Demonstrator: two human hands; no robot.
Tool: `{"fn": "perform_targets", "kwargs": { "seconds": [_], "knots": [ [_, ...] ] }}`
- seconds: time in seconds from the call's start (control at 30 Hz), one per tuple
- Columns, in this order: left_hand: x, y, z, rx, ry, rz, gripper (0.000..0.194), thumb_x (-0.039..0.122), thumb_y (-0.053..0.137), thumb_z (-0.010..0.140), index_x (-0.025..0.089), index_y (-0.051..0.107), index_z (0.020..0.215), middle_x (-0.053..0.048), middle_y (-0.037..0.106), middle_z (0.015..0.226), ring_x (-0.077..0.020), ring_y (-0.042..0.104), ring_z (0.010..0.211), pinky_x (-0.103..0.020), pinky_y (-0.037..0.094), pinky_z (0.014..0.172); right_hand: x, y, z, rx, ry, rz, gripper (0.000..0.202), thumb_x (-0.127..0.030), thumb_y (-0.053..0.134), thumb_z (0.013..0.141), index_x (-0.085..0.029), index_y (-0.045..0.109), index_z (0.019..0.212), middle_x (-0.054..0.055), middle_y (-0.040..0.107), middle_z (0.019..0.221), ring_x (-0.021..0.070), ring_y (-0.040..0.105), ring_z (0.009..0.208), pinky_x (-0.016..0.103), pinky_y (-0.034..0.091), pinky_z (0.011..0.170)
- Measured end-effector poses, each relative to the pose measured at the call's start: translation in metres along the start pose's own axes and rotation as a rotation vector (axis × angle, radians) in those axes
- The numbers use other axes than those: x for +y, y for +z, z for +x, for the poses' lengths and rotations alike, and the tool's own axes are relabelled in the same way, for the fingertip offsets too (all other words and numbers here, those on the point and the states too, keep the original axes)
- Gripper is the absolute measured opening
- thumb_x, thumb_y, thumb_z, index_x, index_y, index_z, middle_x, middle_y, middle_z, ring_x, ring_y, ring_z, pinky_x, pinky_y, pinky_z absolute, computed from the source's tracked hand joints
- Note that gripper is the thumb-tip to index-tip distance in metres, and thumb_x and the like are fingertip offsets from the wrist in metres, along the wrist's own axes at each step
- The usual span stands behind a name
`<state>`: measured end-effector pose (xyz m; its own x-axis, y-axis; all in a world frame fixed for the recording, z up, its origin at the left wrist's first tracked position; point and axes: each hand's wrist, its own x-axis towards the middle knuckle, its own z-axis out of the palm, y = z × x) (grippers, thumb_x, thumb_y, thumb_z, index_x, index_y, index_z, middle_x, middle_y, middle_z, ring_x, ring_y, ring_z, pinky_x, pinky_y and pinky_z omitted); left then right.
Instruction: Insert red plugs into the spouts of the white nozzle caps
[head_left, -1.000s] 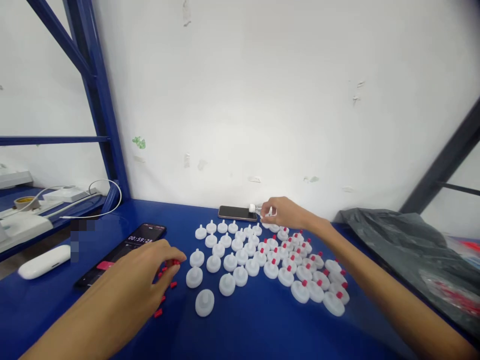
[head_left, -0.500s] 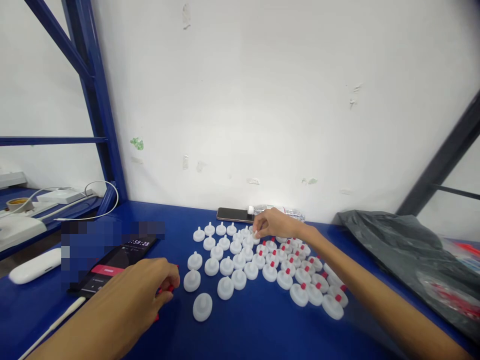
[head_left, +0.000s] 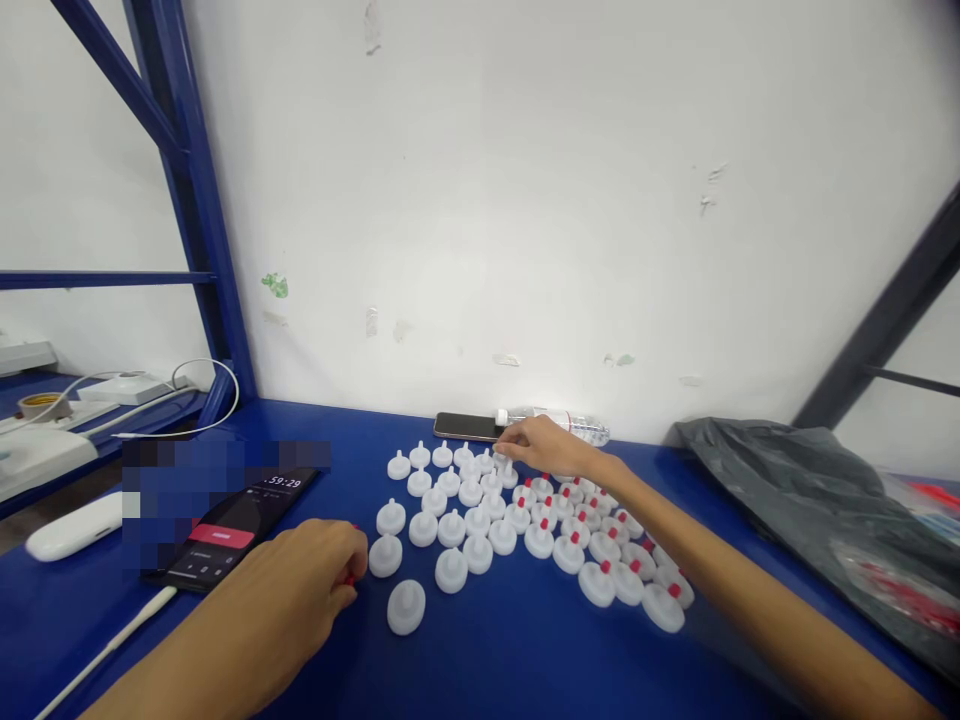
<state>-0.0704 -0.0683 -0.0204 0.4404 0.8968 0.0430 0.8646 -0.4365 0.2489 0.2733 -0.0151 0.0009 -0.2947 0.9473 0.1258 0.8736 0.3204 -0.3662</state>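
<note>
My left hand (head_left: 300,590) is closed at the table's left front, curled around small red caps (head_left: 350,579) that peek out between the fingers. Beside it stand several white spouted lids (head_left: 406,608), spouts up and bare, spread across the middle of the table. Over the back row, my right hand (head_left: 544,445) has its thumb and fingers pinched at the spout of a white lid, which the fingers partly hide. To the right, under and beside my right forearm, lie several white lids with red caps (head_left: 597,584) on their spouts.
A phone with a running timer (head_left: 225,535) and a white cable (head_left: 112,650) lie at left near a white device (head_left: 75,528). Another phone (head_left: 465,427) and a clear bottle (head_left: 592,430) rest by the wall. A grey plastic bag (head_left: 750,490) covers the right side.
My right hand has shifted slightly left and back, from one lid to another in the back row. My left hand has moved a little right, its fingers curled further over the red caps.
</note>
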Motion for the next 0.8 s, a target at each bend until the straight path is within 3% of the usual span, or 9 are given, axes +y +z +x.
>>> {"fn": "perform_targets", "kwargs": {
  "seconds": [0.23,0.33,0.6,0.8],
  "knots": [
    [0.007,0.005,0.005,-0.128,-0.042,0.132,0.028,0.014,0.049,0.087,0.025,0.071,0.101,-0.008,0.073,0.100,-0.0273,0.068,0.091,-0.038,0.043,0.077,-0.007,0.003,0.000,-0.009,-0.037,0.064,0.033,-0.043,0.056,0.096,-0.018,0.077,0.104,0.008,0.079,0.098,0.0225,0.073,0.089,0.032,0.055,0.078],
    [0.012,0.006,0.006,-0.125,-0.015,0.141,0.031,0.015,0.049,0.088,0.025,0.070,0.108,-0.008,0.071,0.105,-0.0279,0.066,0.095,-0.037,0.042,0.075,-0.008,0.004,0.000,-0.024,-0.052,0.097,0.033,-0.043,0.056,0.097,-0.019,0.075,0.108,0.008,0.078,0.103,0.0217,0.073,0.093,0.031,0.056,0.081],
    [0.014,0.006,0.004,-0.069,0.080,0.083,0.027,0.017,0.045,0.088,0.026,0.069,0.094,-0.005,0.071,0.094,-0.0247,0.066,0.086,-0.035,0.037,0.069,-0.016,-0.001,-0.002,-0.041,-0.070,0.076,0.033,-0.044,0.052,0.100,-0.022,0.071,0.115,0.005,0.077,0.109,0.0186,0.073,0.095,0.028,0.056,0.079],
    [0.009,0.007,0.002,-0.054,0.069,0.079,0.020,0.017,0.047,0.086,0.023,0.066,0.085,-0.005,0.071,0.090,-0.0230,0.064,0.081,-0.033,0.037,0.068,0.000,-0.027,-0.006,0.092,0.108,-0.168,0.030,-0.042,0.056,0.097,-0.020,0.074,0.105,0.011,0.077,0.103,0.0269,0.071,0.093,0.039,0.052,0.083]
  ]
}}
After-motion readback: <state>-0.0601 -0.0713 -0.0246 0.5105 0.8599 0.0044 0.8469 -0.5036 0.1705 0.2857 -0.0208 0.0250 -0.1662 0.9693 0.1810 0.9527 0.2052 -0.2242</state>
